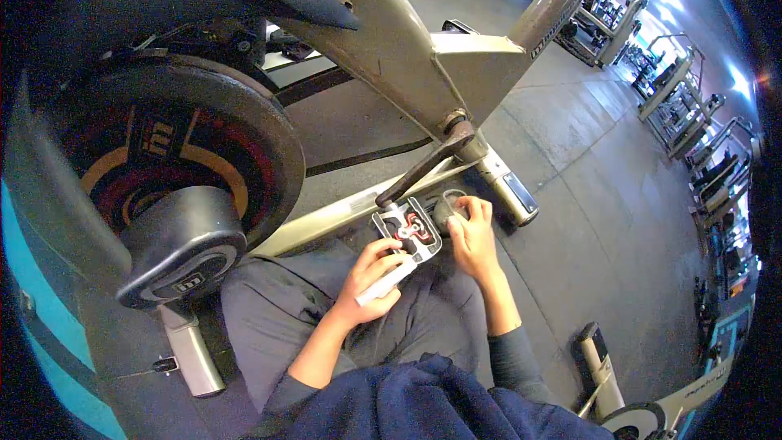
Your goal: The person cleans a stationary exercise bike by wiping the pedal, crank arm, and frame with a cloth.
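A bike pedal (411, 232) with a pale frame and a red and black centre hangs at the end of the dark crank arm (428, 165) of an exercise bike. My left hand (371, 281) is closed round a white stick-like tube (384, 280), whose upper end reaches the pedal's near edge. On the pedal's other side, my right hand (475, 238) has its fingers closed on a grey rounded piece (444, 210) with a thin loop at its top. Whether that piece is joined to the pedal cannot be made out.
The bike's big flywheel (179, 130) and a black cover (183, 244) stand at the left. Its frame (391, 49) rises above the pedal, with a floor foot (507, 187) to the right. Another bike's foot (601, 367) is at lower right. Gym machines (680, 106) line the far right.
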`<state>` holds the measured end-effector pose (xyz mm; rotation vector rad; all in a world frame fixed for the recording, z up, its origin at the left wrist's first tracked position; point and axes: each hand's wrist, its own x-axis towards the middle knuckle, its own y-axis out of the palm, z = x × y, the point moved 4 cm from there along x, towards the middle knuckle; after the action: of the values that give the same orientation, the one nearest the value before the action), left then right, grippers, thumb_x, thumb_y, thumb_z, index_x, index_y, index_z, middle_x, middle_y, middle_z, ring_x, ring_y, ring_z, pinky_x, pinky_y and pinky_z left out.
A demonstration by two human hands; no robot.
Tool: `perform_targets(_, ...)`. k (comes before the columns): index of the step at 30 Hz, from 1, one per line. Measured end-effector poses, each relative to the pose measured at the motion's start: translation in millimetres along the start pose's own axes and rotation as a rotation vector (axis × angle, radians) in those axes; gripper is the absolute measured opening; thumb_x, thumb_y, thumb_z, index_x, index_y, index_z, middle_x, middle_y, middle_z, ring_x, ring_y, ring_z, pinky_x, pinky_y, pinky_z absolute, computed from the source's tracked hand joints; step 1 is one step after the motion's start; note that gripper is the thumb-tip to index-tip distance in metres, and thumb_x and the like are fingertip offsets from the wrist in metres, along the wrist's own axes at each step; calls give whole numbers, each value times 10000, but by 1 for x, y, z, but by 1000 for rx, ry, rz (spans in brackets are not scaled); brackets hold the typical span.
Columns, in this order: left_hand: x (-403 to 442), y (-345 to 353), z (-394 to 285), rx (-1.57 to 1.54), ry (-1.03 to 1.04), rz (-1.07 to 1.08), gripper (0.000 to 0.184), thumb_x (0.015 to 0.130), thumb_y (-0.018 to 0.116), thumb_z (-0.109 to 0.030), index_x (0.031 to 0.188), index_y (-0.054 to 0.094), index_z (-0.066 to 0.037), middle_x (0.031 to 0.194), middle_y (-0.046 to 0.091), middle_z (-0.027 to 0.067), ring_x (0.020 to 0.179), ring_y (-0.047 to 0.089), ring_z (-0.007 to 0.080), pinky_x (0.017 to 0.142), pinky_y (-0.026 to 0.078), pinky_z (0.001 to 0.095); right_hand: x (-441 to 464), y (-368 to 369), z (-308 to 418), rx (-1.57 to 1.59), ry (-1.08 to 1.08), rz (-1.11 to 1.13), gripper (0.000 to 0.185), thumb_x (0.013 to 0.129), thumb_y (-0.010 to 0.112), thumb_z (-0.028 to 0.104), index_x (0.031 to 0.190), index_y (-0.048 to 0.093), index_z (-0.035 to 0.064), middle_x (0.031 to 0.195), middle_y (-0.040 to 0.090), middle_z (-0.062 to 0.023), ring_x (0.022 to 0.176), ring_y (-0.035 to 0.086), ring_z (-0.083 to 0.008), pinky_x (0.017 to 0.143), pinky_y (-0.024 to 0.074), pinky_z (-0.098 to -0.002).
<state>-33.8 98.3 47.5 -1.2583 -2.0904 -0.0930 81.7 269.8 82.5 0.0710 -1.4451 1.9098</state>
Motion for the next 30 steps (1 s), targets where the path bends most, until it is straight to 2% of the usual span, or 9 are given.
perform_targets(5,2,-2,-4,31,45,-34,462,629,593,64,1081,590,-32,1225,460,121,1015,561,246,874,467,332,7,-3,-22,-106,29,-46,315,892,478,287,910,676,43,1116,518,-136,1091,430,-320,904,410,-411)
perform_targets(8,2,-1,-3,11,42,-32,468,631,590,65,1089,585,-31,1227,456,118,1015,562,245,877,468,330,2,0,-14,-26,124,-33,322,897,468,279,894,667,26,1120,514,-143,1088,428,-322,916,403,-412)
perform_targets(13,3,0,-4,20,50,-19,482,634,582,75,1105,577,-30,1237,448,117,1020,566,240,864,484,318,-5,11,10,130,76,3,340,905,446,271,823,642,6,1139,508,-160,1098,418,-334,934,382,-407)
perform_targets(19,0,1,0,-22,16,-16,482,634,576,86,1102,584,-30,1247,448,119,1041,564,244,861,492,319,-24,0,-22,268,69,-242,375,886,437,280,803,635,-27,1096,543,-169,1030,469,-326,905,386,-400)
perform_targets(21,0,2,1,-55,-2,-59,464,591,597,3,1053,588,-47,1177,493,155,1033,557,302,914,454,387,-39,7,-22,296,72,-299,381,882,437,283,839,641,-36,1095,546,-174,1035,472,-320,903,386,-397)
perform_targets(22,0,2,1,-56,-5,-61,464,591,597,3,1053,588,-47,1177,493,155,1033,557,302,914,454,387,-45,8,-19,290,53,-259,437,864,429,317,1028,535,-74,1042,498,-173,991,483,-286,915,366,-356)
perform_targets(25,1,2,0,-51,5,-59,468,594,599,3,1059,586,-52,1178,490,154,1043,553,302,923,447,387,-51,17,-7,320,86,-262,444,872,445,317,1068,513,-75,1057,495,-169,1023,474,-292,937,351,-354)
perform_targets(27,0,2,3,-13,21,-52,468,597,600,5,1062,585,-53,1177,489,153,1056,547,304,928,444,387,-45,12,-4,283,78,-244,434,877,439,314,1060,522,-70,1077,491,-166,1040,460,-294,943,344,-358)
perform_targets(30,-2,2,5,-60,-5,-44,472,612,588,50,1075,602,-38,1213,483,138,1045,542,269,872,463,338,-32,1,-10,183,55,-282,389,883,425,297,885,661,-12,1109,529,-176,1052,452,-331,925,374,-413)
